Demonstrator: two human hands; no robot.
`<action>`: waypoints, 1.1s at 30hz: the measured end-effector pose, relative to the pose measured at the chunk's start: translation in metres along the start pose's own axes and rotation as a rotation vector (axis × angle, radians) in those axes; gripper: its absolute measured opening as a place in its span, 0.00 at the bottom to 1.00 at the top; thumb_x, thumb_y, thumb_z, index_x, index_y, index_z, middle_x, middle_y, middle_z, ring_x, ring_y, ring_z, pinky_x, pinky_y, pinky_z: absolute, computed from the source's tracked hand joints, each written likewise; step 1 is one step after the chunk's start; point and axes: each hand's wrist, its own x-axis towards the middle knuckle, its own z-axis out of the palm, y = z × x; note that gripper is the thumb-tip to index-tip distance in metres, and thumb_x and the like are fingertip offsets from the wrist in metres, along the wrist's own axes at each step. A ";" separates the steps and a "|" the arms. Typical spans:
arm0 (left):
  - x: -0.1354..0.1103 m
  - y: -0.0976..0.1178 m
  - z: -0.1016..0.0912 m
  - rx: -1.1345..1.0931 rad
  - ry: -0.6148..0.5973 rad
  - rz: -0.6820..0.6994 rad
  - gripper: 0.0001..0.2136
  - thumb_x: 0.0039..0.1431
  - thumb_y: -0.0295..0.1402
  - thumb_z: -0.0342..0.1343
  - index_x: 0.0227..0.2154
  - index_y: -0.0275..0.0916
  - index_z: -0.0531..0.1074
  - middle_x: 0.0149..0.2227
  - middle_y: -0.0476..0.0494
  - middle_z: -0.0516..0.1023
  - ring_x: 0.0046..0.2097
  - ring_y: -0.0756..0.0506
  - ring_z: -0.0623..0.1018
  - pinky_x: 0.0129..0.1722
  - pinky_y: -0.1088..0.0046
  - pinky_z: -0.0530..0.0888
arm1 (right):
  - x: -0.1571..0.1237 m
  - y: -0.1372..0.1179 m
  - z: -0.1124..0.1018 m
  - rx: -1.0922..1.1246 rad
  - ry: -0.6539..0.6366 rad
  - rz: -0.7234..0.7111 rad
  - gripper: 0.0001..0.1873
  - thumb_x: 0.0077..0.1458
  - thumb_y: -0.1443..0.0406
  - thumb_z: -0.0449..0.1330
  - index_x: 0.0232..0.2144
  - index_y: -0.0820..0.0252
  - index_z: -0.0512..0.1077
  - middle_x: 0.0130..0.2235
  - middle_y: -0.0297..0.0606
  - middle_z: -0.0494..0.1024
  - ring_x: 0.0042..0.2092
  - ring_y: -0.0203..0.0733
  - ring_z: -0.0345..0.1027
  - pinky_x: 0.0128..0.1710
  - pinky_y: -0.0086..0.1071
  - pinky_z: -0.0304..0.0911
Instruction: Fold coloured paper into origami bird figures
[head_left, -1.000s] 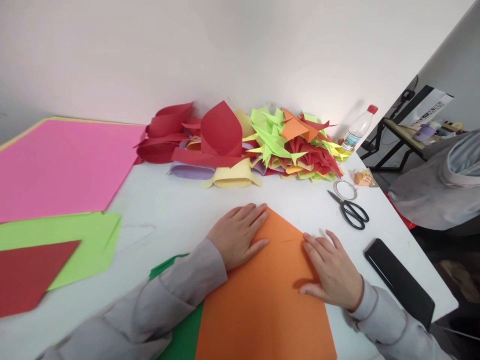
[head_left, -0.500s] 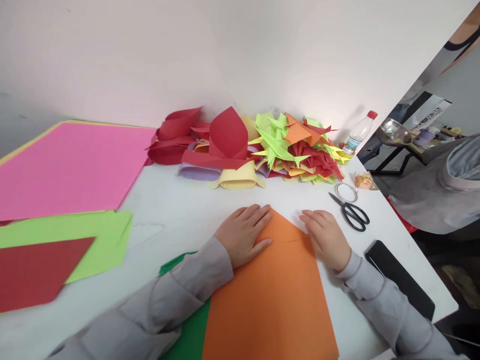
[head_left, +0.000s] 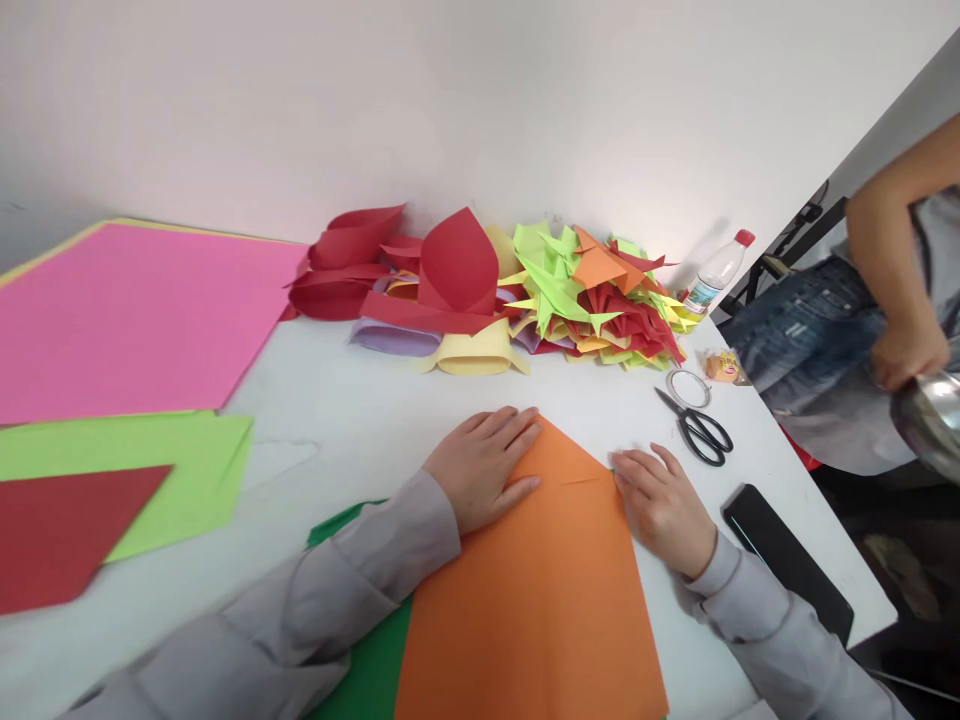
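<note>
A large orange paper sheet (head_left: 532, 590) lies in front of me on the white table (head_left: 337, 420), folded to a point at its far end. My left hand (head_left: 480, 468) lies flat and open on the paper's upper left edge, near the tip. My right hand (head_left: 660, 505) rests at the paper's right edge, fingers stretched out and touching the fold corner. A green sheet (head_left: 367, 670) lies under the orange one.
A pile of folded paper shapes (head_left: 510, 290) sits against the wall. Pink (head_left: 127, 315), lime (head_left: 135, 470) and red (head_left: 52, 530) sheets lie at the left. Scissors (head_left: 697, 428), a tape ring (head_left: 688, 386), a bottle (head_left: 714, 270) and a black phone (head_left: 787, 560) lie at the right. Another person (head_left: 862, 310) stands beyond the table's right edge.
My right hand slid from the middle of the orange sheet up to its right edge. Another person has stepped into view at the right with a metal bowl.
</note>
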 end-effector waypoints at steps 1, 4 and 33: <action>0.000 0.000 0.000 -0.001 -0.002 0.000 0.29 0.63 0.49 0.37 0.59 0.34 0.63 0.61 0.36 0.65 0.58 0.35 0.64 0.54 0.57 0.60 | 0.003 0.000 -0.002 0.005 0.014 0.007 0.14 0.58 0.76 0.51 0.38 0.62 0.75 0.48 0.42 0.77 0.50 0.46 0.66 0.55 0.48 0.56; 0.000 0.000 0.002 0.000 -0.003 -0.003 0.29 0.63 0.49 0.38 0.59 0.36 0.63 0.62 0.37 0.64 0.58 0.36 0.64 0.54 0.58 0.60 | 0.018 -0.001 -0.004 0.028 0.045 0.021 0.15 0.56 0.76 0.50 0.36 0.61 0.75 0.47 0.42 0.77 0.49 0.49 0.66 0.52 0.49 0.57; -0.003 0.001 0.007 0.014 0.068 0.000 0.26 0.65 0.45 0.38 0.58 0.34 0.64 0.61 0.37 0.65 0.58 0.35 0.65 0.54 0.57 0.62 | 0.049 -0.039 0.028 0.315 0.002 -0.100 0.20 0.62 0.66 0.49 0.51 0.74 0.70 0.55 0.50 0.71 0.60 0.53 0.59 0.60 0.45 0.62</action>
